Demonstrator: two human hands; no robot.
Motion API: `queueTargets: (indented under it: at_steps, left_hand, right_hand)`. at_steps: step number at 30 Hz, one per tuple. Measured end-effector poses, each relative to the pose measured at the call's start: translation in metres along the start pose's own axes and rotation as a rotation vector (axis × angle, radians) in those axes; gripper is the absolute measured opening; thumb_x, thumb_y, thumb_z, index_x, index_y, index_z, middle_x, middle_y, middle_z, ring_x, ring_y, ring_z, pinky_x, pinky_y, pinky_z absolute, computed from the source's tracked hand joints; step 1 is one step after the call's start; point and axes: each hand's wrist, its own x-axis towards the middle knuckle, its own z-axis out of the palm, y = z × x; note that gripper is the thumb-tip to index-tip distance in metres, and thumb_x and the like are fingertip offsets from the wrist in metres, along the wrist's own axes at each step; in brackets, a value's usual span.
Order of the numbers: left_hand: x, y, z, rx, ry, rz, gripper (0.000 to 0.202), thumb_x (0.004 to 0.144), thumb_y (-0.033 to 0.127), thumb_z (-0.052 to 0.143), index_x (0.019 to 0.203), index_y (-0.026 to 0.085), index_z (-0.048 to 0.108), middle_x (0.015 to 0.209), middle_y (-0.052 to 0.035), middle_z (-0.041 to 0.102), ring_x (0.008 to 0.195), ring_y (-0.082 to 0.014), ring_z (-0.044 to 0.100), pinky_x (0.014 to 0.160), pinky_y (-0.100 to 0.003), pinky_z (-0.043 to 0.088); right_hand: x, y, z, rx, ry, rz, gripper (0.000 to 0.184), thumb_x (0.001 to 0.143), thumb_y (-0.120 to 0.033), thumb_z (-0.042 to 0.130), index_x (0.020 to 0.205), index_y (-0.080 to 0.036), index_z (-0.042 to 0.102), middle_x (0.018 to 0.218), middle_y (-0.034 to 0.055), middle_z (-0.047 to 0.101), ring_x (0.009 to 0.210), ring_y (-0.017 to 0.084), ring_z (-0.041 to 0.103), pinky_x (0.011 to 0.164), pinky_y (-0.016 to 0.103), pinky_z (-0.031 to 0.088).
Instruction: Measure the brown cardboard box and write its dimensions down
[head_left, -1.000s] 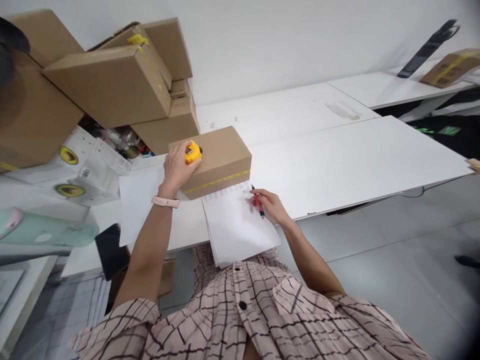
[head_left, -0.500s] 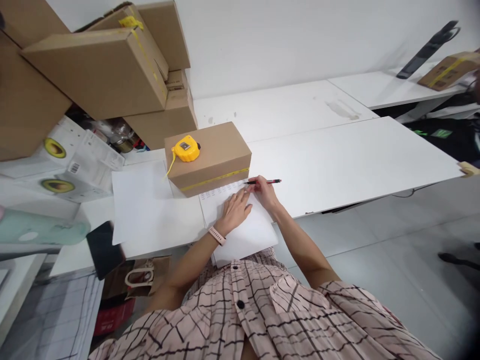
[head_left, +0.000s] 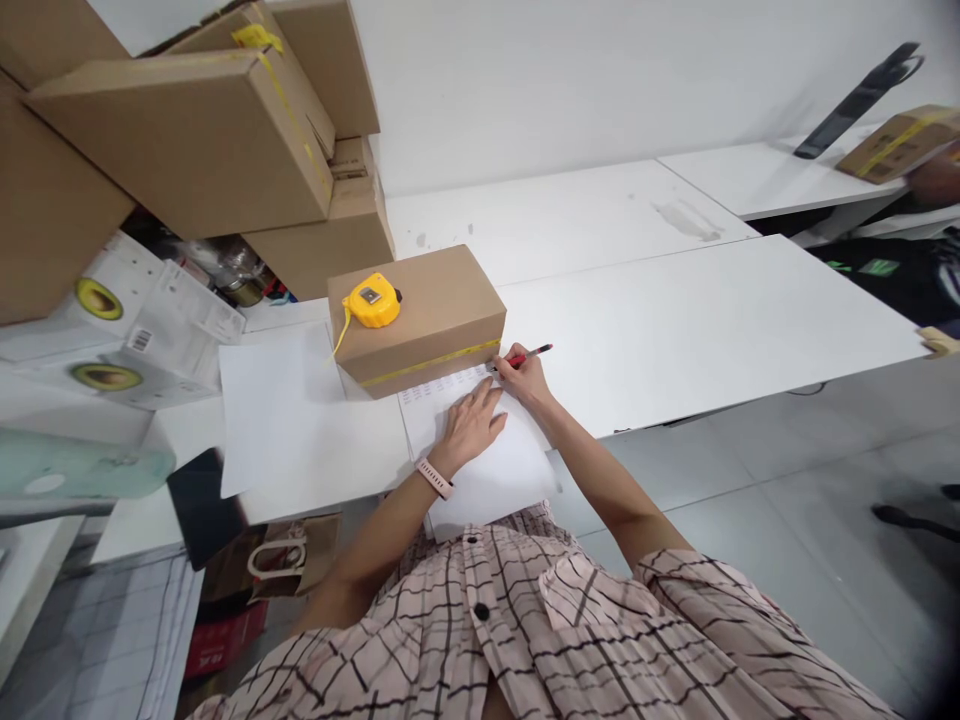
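Note:
My right hand [head_left: 527,380] grips a red and black pen [head_left: 540,350], its tip at the top right of a written sheet of paper [head_left: 487,480]. Rows of small dark writing run along the sheet's upper edge. My left hand [head_left: 471,430], fingers stretched, lies flat on the paper just left of the pen. The sheet's lower part hangs over the table edge toward my lap. Right behind the paper stands a closed cardboard box [head_left: 427,310] with yellow tape along its front. A yellow tape measure [head_left: 375,302] rests on the box, its strip end hanging over the left side.
Blank white paper [head_left: 274,410] lies to the left, near a dark flat object [head_left: 202,508] at the table edge. Stacked cartons [head_left: 187,140], avocado-printed boxes [head_left: 157,320] and a pale green bottle [head_left: 90,465] crowd the left. The white table [head_left: 637,330] extends right; another taped box [head_left: 896,145] sits beyond.
The pen has tilted more upright, its rear end swinging slightly up and left as my right hand shifts a little. My left hand stays on the paper. The view has moved slightly.

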Motion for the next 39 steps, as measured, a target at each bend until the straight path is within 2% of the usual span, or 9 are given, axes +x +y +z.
queueTargets:
  at_steps: [4, 22, 39]
  left_hand:
    - [0.001, 0.0, -0.001, 0.0, -0.015, -0.014, 0.048, 0.101, 0.041, 0.048, 0.146, 0.026, 0.047, 0.167, -0.0086, 0.029, 0.129, -0.0319, 0.056, 0.097, -0.048, 0.054]
    - [0.001, 0.0, 0.002, -0.007, 0.012, -0.018, 0.047, 0.101, 0.04, 0.048, 0.145, 0.027, 0.048, 0.165, -0.0094, 0.034, 0.13, -0.0312, 0.056, 0.098, -0.045, 0.053]
    - [0.001, -0.001, 0.001, -0.005, 0.017, -0.01, 0.046, 0.101, 0.04, 0.047, 0.145, 0.026, 0.048, 0.165, -0.0088, 0.034, 0.13, -0.0313, 0.056, 0.098, -0.046, 0.053]
  right_hand:
    - [0.004, 0.004, 0.002, -0.051, 0.056, -0.053, 0.035, 0.079, -0.036, 0.065, 0.061, -0.023, 0.038, 0.057, -0.0067, 0.04, 0.054, 0.01, 0.034, 0.053, 0.027, 0.027]
    - [0.004, 0.013, 0.005, -0.131, 0.039, -0.051, 0.035, 0.079, -0.04, 0.062, 0.063, -0.024, 0.035, 0.057, -0.0061, 0.036, 0.055, 0.011, 0.032, 0.052, 0.027, 0.027]
    - [0.004, 0.011, 0.004, -0.098, 0.065, -0.057, 0.035, 0.08, -0.039, 0.061, 0.062, -0.024, 0.034, 0.059, -0.0057, 0.037, 0.055, 0.01, 0.031, 0.053, 0.027, 0.026]
